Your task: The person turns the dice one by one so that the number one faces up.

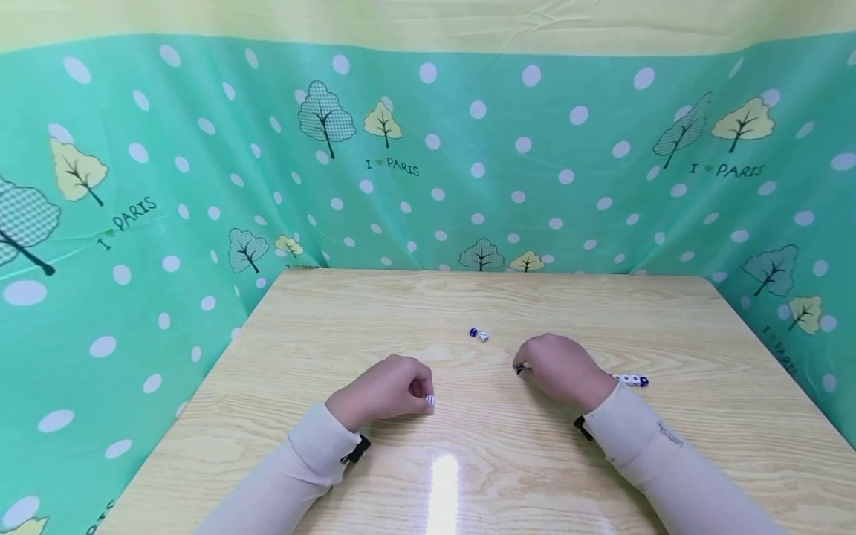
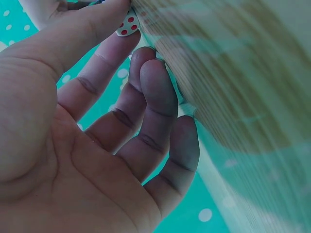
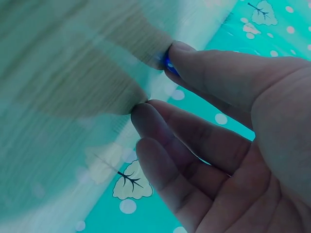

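White die [image 1: 430, 400], pinched by the left hand [image 1: 388, 386], and blue die [image 3: 170, 65], pinched by the right hand [image 1: 558, 368], are at the bench [image 1: 334, 312]. Both should be light, hard and slippery, best held by opposite faces.

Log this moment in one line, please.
left hand: pinches white die | right hand: pinches blue die | table: loose blue die beside loose white die, dice row right of right hand
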`<action>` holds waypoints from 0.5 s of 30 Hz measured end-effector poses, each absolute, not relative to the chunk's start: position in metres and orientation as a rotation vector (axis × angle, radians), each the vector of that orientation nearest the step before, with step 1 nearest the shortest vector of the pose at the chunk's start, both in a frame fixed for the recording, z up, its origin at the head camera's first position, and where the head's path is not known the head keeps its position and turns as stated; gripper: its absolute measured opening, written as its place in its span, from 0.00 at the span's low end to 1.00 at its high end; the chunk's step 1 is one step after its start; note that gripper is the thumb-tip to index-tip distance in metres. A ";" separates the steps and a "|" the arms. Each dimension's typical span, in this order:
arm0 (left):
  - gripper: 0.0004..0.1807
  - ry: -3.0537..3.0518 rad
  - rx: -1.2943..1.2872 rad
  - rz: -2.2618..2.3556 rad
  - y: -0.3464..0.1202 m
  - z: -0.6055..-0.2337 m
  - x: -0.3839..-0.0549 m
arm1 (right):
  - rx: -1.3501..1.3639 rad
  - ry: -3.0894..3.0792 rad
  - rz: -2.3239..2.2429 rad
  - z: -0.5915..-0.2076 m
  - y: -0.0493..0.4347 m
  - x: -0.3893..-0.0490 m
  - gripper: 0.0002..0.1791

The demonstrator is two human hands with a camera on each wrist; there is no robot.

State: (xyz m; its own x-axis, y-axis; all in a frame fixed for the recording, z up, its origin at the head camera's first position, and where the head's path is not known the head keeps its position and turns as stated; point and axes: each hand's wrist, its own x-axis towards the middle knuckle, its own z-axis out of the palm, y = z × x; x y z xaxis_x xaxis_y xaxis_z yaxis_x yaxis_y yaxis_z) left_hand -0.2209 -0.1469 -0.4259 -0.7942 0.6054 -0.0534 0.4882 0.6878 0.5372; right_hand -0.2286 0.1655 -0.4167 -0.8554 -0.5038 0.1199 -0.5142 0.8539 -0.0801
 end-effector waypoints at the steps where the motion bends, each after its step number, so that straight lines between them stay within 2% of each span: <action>1: 0.11 2.674 0.880 0.754 -0.147 -0.426 -0.221 | 0.810 -2.931 0.172 -0.417 0.166 -0.227 0.06; 15: 0.11 2.680 0.867 0.745 -0.147 -0.424 -0.220 | 0.848 -2.984 0.331 -0.412 0.171 -0.220 0.05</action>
